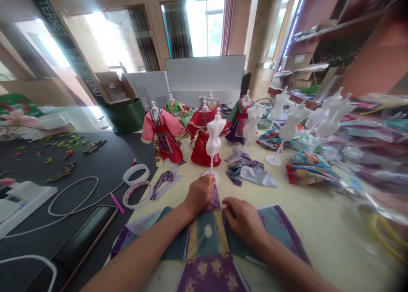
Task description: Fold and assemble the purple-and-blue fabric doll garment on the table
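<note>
Teal, yellow and purple patchwork fabric (204,236) lies flat on the near edge of the pale tabletop (321,228), right in front of the person. Both hands are on it. The left hand (200,194) sits at the narrow purple tip, fingers curled over, right up against the round base of a bare white dress form (214,134); can't tell if it's actually pinching the cloth. The right hand (242,222) lies palm down and fairly flat on the teal panel, not visibly gripping anything. A floral purple panel (212,275) sits at the fabric's near end. Just past the hands, a crumpled purple and silver satin pile (248,171) lies to the right of the form, and a purple strip (164,183) lies to its left. Further back stand a red dress (204,145), a pink robe (162,132) and a green and red robe (239,122), all on forms. More bare white forms (295,122) stand on the right beside folded printed fabric (309,171). On the black tabletop (105,164) to the left are two white tape rolls (136,175), a pink marker (117,203), a phone (86,236) and a white cable (73,194).
</note>
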`<state>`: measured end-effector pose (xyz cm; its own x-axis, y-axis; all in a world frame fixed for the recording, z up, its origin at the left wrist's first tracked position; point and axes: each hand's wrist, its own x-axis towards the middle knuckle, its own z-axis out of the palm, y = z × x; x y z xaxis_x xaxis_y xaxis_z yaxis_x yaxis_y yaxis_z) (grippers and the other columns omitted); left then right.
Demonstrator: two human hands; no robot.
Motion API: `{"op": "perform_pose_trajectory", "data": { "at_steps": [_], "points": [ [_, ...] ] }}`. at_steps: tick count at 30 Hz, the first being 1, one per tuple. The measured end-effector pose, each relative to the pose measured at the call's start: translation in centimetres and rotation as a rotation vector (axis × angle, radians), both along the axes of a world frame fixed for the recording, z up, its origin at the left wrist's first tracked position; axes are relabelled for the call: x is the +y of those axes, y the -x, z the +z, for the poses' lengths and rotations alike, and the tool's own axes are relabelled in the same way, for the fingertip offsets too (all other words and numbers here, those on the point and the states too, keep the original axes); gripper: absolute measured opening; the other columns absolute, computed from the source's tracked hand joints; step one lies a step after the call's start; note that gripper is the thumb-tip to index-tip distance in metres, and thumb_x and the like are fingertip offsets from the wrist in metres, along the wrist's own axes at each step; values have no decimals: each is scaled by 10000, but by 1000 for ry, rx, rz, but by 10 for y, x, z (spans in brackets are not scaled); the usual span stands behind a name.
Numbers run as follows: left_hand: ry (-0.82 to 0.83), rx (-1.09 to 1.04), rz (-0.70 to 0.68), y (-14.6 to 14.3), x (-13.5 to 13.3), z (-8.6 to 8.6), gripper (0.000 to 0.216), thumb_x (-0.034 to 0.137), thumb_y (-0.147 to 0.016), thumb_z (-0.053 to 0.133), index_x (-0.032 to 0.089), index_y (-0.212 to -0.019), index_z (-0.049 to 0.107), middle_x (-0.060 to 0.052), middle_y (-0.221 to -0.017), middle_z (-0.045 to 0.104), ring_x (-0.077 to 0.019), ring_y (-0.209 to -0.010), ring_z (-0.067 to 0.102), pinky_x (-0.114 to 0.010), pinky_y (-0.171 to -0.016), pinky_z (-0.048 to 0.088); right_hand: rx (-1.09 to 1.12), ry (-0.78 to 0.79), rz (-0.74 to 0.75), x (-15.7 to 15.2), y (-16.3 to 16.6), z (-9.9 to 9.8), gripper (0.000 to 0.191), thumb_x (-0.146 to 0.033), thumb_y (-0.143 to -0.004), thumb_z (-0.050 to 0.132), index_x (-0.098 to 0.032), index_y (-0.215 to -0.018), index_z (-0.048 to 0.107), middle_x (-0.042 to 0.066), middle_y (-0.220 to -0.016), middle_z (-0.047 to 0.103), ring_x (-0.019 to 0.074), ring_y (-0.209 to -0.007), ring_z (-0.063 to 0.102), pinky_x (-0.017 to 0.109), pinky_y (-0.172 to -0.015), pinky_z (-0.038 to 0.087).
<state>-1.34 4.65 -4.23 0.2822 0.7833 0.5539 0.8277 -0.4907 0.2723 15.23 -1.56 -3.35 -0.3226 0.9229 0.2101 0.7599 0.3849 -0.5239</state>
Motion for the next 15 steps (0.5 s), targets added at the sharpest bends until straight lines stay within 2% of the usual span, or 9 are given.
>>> {"op": "perform_pose_trajectory", "data": {
  "at_steps": [4, 8, 12, 15],
  "points": [
    [-97, 50, -84, -1, 8, 1, 188, 158, -880, 364, 169, -859, 550, -79, -741, 619, -198, -696, 600, -305, -665, 466, -119, -51, 2, 2, 0, 0, 199, -139, -808, 440, -191, -914, 600, 43, -821, 649, 189, -732, 576, 278, -664, 349],
    [-168, 57, -146, 1, 11, 10, 186, 148, -879, 377, 161, -846, 560, -96, -774, 626, -211, -748, 592, -358, -734, 465, -140, -64, -6, 3, -1, -1, 204, -112, -795, 447, -193, -900, 602, 43, -827, 636, 183, -733, 561, 278, -669, 329],
    [-193, 16, -211, 5, 2, 24, 155, 184, -871, 410, 174, -850, 564, -92, -807, 649, -205, -790, 597, -364, -774, 465, -73, -66, -20, 3, -2, -2, 176, -119, -790, 466, -185, -873, 605, 45, -814, 631, 181, -728, 556, 280, -684, 329],
    [-189, -57, -190, 13, -12, 38, 147, 211, -866, 418, 185, -848, 562, -83, -793, 649, -198, -791, 595, -350, -778, 464, -36, -61, -40, 5, -3, -1, 156, -144, -797, 467, -179, -856, 607, 46, -800, 625, 179, -719, 552, 277, -681, 338]
  ]
}}
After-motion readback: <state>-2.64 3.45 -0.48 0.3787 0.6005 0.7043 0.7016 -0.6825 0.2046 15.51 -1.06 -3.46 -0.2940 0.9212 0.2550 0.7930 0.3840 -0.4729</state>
